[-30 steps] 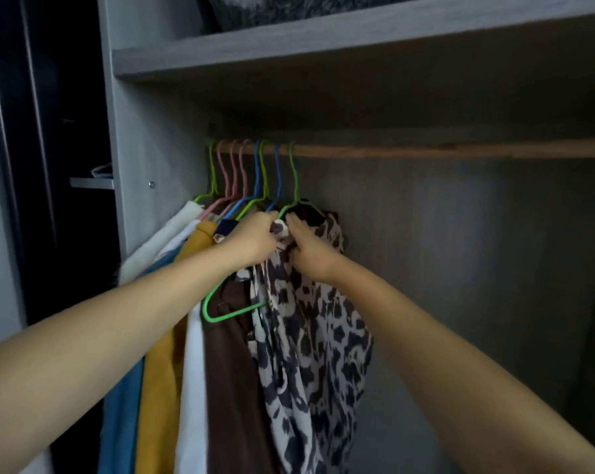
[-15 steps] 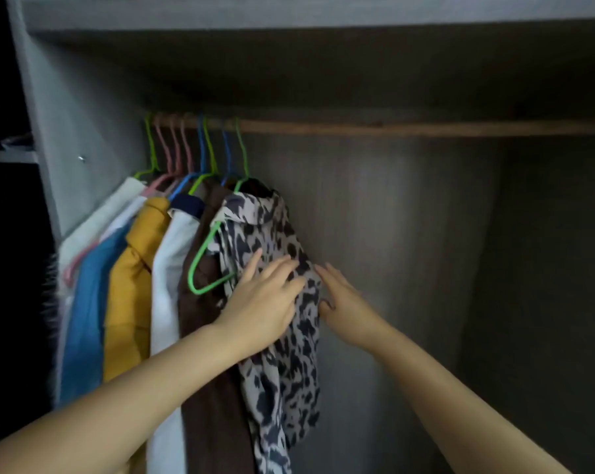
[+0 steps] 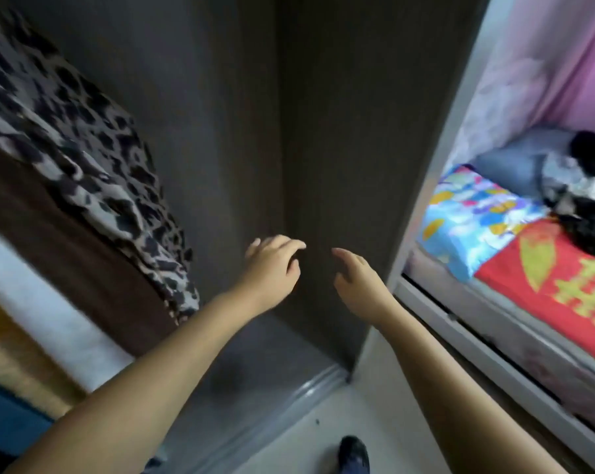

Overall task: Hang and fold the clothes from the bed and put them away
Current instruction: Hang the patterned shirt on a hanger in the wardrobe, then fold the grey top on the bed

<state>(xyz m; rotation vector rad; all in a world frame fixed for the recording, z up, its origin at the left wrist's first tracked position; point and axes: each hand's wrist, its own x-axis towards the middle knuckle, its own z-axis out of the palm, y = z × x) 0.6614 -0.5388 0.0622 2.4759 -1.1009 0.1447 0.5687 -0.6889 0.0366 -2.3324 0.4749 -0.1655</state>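
Note:
The leopard-print garment (image 3: 84,172) hangs at the left inside the wardrobe, beside a brown garment (image 3: 67,254), a white one (image 3: 43,313) and a yellow one (image 3: 12,367). My left hand (image 3: 272,265) hovers in front of the wardrobe's dark back wall, fingers loosely curved, holding nothing. My right hand (image 3: 354,275) is beside it, fingers relaxed, also empty. Neither hand touches the clothes. On the bed (image 3: 562,295) at the right lies a pile of dark clothes (image 3: 586,196).
The wardrobe's grey side panel (image 3: 436,179) stands between the hanging space and the bed. A blue patterned pillow (image 3: 473,220) and a red blanket with yellow print lie on the bed. My shoe (image 3: 354,453) shows on the pale floor.
Both hands have let go of the leopard-print garment and pulled back from it. The view has swung down and right, so the bed now shows and the rail is out of sight.

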